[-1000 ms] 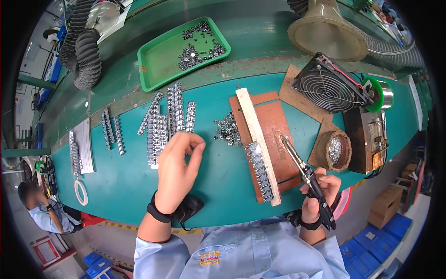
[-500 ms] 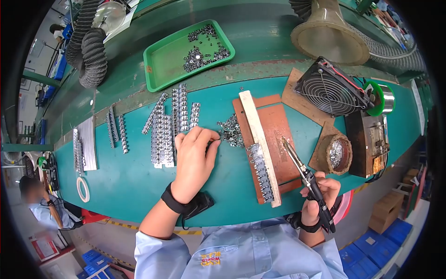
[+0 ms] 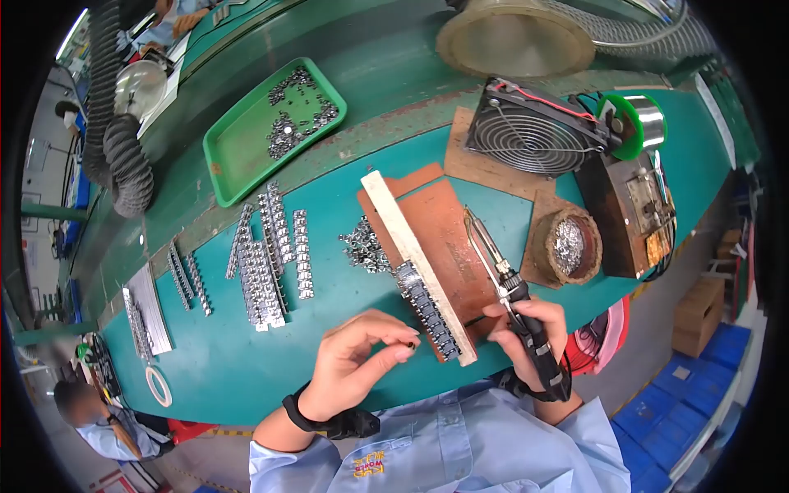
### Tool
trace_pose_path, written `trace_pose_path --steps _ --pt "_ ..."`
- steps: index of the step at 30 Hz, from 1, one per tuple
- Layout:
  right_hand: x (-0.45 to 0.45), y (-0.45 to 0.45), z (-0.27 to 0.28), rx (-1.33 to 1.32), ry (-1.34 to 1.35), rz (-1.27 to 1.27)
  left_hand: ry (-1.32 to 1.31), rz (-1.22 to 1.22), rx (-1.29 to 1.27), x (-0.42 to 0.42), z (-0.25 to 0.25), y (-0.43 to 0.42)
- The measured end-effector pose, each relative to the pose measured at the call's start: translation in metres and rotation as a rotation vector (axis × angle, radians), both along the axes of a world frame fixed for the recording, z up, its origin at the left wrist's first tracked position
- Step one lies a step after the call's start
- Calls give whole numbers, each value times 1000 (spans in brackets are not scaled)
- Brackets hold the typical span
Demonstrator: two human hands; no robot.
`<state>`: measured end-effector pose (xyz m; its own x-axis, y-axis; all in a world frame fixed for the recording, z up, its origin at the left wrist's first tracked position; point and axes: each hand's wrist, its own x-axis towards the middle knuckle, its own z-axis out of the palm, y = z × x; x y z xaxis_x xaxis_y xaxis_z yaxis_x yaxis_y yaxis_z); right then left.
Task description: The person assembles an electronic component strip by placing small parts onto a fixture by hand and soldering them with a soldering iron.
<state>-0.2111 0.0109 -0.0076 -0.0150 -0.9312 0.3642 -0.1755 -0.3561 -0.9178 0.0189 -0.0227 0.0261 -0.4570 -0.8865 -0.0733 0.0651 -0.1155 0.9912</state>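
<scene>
The left hand (image 3: 357, 366) pinches a tiny dark part (image 3: 412, 345) between thumb and fingertips. At its two o'clock, a strip of circuit boards (image 3: 427, 311) lies along a pale wooden bar (image 3: 411, 251) on a brown board (image 3: 444, 226). The right hand (image 3: 532, 338) is closed around a soldering iron (image 3: 514, 292) — tip towards eleven o'clock, above the brown board. At the left hand's twelve o'clock, loose metal parts (image 3: 362, 248) sit heaped on the counter (image 3: 337, 300).

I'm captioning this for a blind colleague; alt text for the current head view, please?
Left hand pinches a tiny dark part beside a strip of small components on a wooden bar; right hand holds a soldering iron. A green tray of small parts lies beyond.
</scene>
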Motion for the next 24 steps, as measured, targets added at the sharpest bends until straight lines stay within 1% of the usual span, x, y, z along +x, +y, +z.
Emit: trace_pose_path --steps 2,3,5,6,9,11,15,18,21,24 --pt "6 4 9 144 -98 190 41 -15 14 -2 -1 5" --pt "10 4 16 151 -102 178 42 -23 -26 -2 -2 8" --pt "19 -5 32 108 -38 259 49 -35 -117 -5 -2 10" --pt "22 -7 35 86 -6 304 49 -41 -117 -5 -2 11" --pt "31 -5 30 75 -50 289 -2 -53 -196 -5 0 13" --pt "33 -5 29 73 -69 290 -8 -50 -200 -4 0 14" --pt "34 -5 31 51 -45 286 -26 -49 -210 -3 0 15" --pt "32 -8 33 76 29 308 -37 -43 -228 -4 0 15" --pt "33 -8 32 71 29 301 -62 -50 -292 -4 1 14" --pt "34 -7 30 74 29 297 -41 -27 -275 -4 -2 16"
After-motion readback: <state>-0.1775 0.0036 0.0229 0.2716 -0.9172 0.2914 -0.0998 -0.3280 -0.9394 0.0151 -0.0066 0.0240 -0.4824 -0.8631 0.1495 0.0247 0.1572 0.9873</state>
